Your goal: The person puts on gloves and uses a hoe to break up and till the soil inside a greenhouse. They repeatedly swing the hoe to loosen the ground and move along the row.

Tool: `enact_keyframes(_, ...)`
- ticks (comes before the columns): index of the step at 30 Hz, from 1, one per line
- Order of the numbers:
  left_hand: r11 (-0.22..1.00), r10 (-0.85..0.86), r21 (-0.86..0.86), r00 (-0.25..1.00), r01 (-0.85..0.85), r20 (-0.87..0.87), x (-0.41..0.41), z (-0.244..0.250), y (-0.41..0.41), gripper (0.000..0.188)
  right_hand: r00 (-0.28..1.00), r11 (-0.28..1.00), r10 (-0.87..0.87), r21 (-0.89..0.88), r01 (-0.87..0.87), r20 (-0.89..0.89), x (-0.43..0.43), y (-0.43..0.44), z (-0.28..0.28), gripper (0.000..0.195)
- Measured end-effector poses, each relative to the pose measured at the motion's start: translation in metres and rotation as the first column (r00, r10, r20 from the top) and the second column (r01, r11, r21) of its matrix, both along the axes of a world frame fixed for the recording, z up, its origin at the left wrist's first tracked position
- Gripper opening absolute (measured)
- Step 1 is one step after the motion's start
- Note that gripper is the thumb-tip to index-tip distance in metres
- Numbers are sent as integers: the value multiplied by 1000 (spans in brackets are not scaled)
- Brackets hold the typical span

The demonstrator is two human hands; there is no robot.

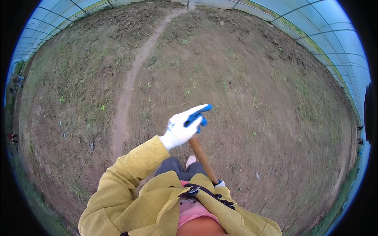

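My left hand [183,126], in a white knit glove with blue-coated fingers, is raised in front of my body. Its index finger stretches out to the right, while the other fingers are loosely bent and nothing shows between them. Just below it is the upper visible end of a wooden handle [203,160]; whether the hand touches it cannot be made out. The handle slants down to my right hand [220,184], gloved and mostly hidden by the jacket, which grips it at my right side. Any tool head is out of sight.
Bare soil [236,118] with sparse weeds spreads ahead. A narrow trodden path [138,62] runs away from me toward the far end. Plastic greenhouse sheeting on metal hoops [333,38] curves around. Distant people [19,79] are at the left edge, with small dark figures [360,141] at the right.
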State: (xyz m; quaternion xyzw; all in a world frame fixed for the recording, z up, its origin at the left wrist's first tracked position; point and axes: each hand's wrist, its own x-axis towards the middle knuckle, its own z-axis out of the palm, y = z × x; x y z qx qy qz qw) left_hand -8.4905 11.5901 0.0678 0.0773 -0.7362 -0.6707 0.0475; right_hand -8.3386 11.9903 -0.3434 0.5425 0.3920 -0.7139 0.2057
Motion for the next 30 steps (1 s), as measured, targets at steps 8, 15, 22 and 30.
enact_keyframes(8,280,-23,-959,999,43,38,-195,-28,-274,36,1000,966,14,-259,-15,-3,-313,-217,1,22)
enact_keyframes(15,716,-33,-653,946,247,322,-348,-51,-412,30,995,993,-73,-102,66,-64,-612,-354,48,18)
enact_keyframes(22,435,-152,-391,495,811,856,-420,-58,-485,33,990,1000,31,0,-31,-135,-825,-480,110,17)
enact_keyframes(30,735,126,-583,775,346,619,-525,-162,-495,25,905,974,225,77,-212,-362,-1071,-625,190,21)
